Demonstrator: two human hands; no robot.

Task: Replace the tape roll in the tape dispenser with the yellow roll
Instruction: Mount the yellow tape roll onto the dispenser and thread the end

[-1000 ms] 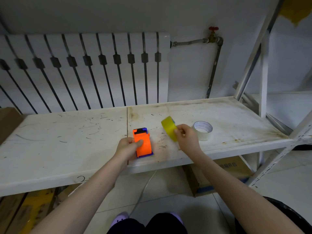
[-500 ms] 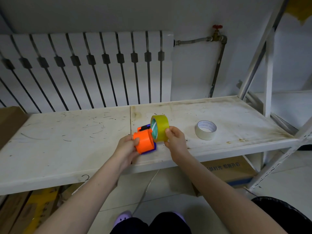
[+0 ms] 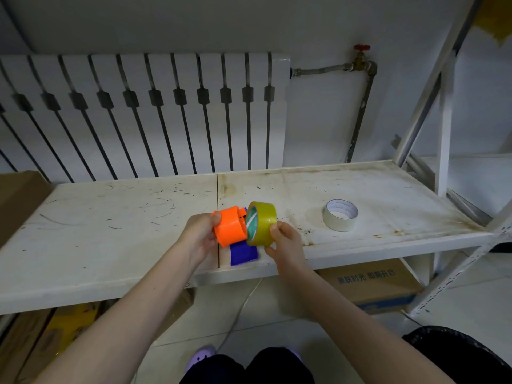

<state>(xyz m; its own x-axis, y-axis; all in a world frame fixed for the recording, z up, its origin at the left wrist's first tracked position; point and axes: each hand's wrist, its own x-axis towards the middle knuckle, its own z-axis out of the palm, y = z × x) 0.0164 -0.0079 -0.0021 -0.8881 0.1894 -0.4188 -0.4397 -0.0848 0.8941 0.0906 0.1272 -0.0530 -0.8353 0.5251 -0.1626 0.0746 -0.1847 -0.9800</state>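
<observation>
My left hand (image 3: 200, 234) grips the orange tape dispenser (image 3: 230, 229), lifted on its side above the shelf's front edge, with its blue handle (image 3: 243, 254) pointing down toward me. The yellow tape roll (image 3: 263, 227) is held by my right hand (image 3: 285, 243) and stands on edge, its green-printed core pressed against the dispenser's right side. A white tape roll (image 3: 340, 215) lies flat on the shelf to the right, apart from both hands.
The scratched white shelf board (image 3: 110, 231) sits in a metal rack with an upright (image 3: 443, 128) at the right. A radiator (image 3: 144, 115) stands behind. Cardboard boxes (image 3: 371, 284) lie under the shelf and a brown box (image 3: 16, 198) is at the left.
My left hand lifted the dispenser off the shelf and turned it on its side. My right hand brought the yellow roll left until it met the dispenser.
</observation>
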